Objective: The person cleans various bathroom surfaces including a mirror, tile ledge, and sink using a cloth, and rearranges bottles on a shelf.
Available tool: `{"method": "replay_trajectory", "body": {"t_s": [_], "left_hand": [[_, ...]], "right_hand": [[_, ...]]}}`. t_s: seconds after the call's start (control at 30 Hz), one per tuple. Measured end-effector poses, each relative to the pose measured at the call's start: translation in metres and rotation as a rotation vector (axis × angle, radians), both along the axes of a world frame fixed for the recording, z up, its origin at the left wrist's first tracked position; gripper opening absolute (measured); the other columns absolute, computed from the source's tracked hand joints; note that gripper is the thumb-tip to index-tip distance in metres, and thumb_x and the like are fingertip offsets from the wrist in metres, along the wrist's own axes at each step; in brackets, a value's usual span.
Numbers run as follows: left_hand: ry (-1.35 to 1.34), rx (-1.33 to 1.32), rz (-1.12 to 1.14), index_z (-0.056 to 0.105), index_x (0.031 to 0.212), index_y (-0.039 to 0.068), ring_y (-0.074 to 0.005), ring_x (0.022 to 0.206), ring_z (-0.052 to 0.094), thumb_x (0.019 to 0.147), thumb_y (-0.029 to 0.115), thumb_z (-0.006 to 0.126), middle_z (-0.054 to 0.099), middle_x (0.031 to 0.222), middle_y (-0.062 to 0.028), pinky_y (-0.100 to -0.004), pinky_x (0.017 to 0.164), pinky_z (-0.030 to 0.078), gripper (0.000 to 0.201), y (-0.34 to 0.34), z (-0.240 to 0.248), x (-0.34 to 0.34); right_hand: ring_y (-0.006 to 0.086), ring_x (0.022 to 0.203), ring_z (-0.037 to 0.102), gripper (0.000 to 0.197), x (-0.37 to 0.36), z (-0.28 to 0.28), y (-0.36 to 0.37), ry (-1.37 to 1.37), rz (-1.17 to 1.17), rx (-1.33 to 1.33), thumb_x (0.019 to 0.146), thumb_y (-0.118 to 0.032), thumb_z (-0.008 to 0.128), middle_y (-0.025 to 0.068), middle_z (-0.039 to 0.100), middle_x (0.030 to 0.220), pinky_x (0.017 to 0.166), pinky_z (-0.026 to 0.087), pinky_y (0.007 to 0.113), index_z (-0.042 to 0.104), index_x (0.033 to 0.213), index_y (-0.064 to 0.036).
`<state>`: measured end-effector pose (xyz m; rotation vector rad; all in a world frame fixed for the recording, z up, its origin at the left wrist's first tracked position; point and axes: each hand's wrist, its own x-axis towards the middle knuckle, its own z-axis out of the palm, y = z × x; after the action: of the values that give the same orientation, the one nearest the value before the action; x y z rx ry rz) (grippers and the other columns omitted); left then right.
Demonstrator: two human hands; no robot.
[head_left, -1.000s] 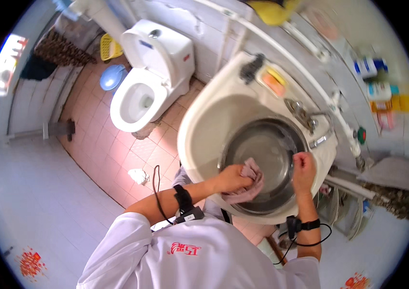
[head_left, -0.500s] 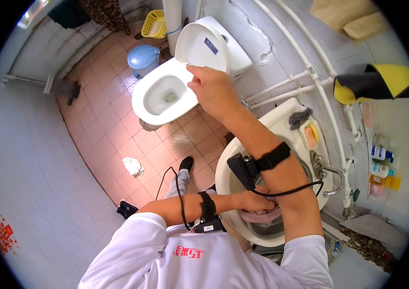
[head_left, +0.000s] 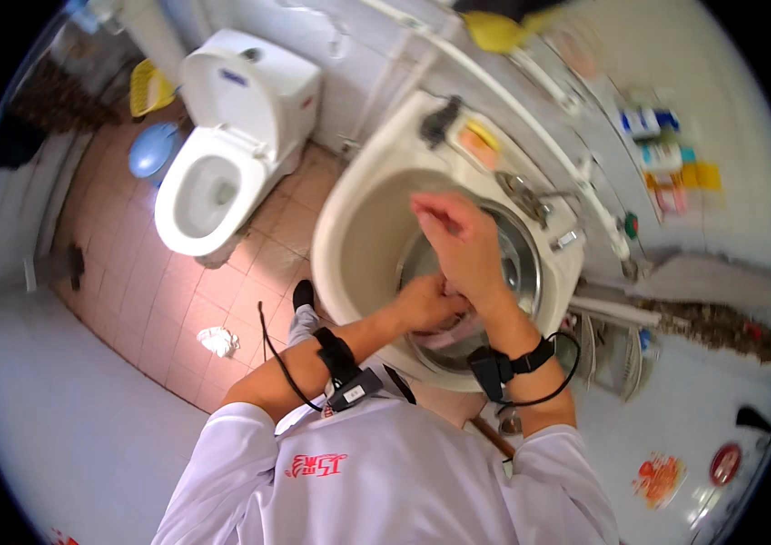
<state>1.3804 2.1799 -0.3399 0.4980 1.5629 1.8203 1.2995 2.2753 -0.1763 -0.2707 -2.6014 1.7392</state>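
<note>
A washbasin (head_left: 336, 227) stands in front of me, with a round metal bowl (head_left: 537, 272) inside it. In the bowl lies a wet-looking pinkish cloth (head_left: 451, 336), partly covered by my hands. My left hand (head_left: 424, 304) is closed on this cloth at the bowl's near left side. Just above it, my right hand (head_left: 467, 243) is loosely cupped with thumb and fingers apart, and I see nothing in it. The right wrist crosses close beside the left fingers and hides part of the bowl.
A faucet (head_left: 523, 195), a soap dish with a yellow-and-orange sponge (head_left: 479, 141) and a dark scrubber (head_left: 441, 120) sit on the basin's back edge. Left stand a toilet (head_left: 172, 204) and a blue bucket (head_left: 154, 150). Crumpled white paper (head_left: 217, 341) lies on the floor. Bottles (head_left: 662, 156) stand at right.
My right hand has come back from beside the raised toilet lid to above the bowl. The view has turned toward the washbasin. My left hand stays at the cloth.
</note>
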Motion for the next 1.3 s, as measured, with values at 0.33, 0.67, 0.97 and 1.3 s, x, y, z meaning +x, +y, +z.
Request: {"method": "replay_trajectory", "body": {"t_s": [0.33, 0.67, 0.97, 1.3], "left_hand": [[0.359, -0.904, -0.313, 0.076, 0.149, 0.003, -0.0423, 0.122, 0.085, 0.106, 0.038, 0.089, 0.087, 0.129, -0.0219, -0.0511, 0.103, 0.068, 0.057, 0.250, -0.068, 0.060], [-0.023, -0.866, -0.294, 0.085, 0.135, -0.001, -0.0345, 0.116, 0.086, 0.100, 0.026, 0.086, 0.089, 0.124, -0.0208, -0.0445, 0.101, 0.065, 0.044, 0.300, -0.117, 0.146], [-0.012, -0.618, 0.043, 0.084, 0.129, -0.008, -0.0251, 0.096, 0.081, 0.120, 0.037, 0.070, 0.085, 0.105, -0.0217, -0.0440, 0.086, 0.064, 0.048, 0.369, -0.087, 0.218], [0.197, -0.809, 0.014, 0.079, 0.149, 0.008, -0.0423, 0.114, 0.082, 0.117, 0.020, 0.075, 0.084, 0.131, -0.0187, -0.0563, 0.093, 0.068, 0.034, 0.347, -0.130, 0.161]], "right_hand": [[0.0217, 0.136, 0.064, 0.066, 0.383, -0.204, 0.270, -0.574, -0.943, -0.695, 0.116, -0.037, 0.080, 0.0055, 0.069, 0.152, 0.110, 0.059, 0.047, 0.062, 0.174, -0.0102], [0.0422, 0.167, 0.054, 0.081, 0.391, -0.261, 0.321, -0.674, -0.870, -1.578, 0.122, -0.074, 0.061, 0.0138, 0.058, 0.180, 0.129, 0.049, 0.077, 0.052, 0.182, -0.0213], [0.0217, 0.111, 0.079, 0.036, 0.378, -0.267, 0.358, -0.132, -0.898, -1.425, 0.125, -0.040, 0.070, 0.0077, 0.084, 0.120, 0.100, 0.064, 0.038, 0.079, 0.132, -0.0067], [0.0174, 0.109, 0.076, 0.048, 0.398, -0.297, 0.403, -0.212, -0.990, -0.799, 0.115, -0.019, 0.086, 0.0103, 0.078, 0.135, 0.098, 0.061, 0.034, 0.068, 0.154, 0.0032]]}}
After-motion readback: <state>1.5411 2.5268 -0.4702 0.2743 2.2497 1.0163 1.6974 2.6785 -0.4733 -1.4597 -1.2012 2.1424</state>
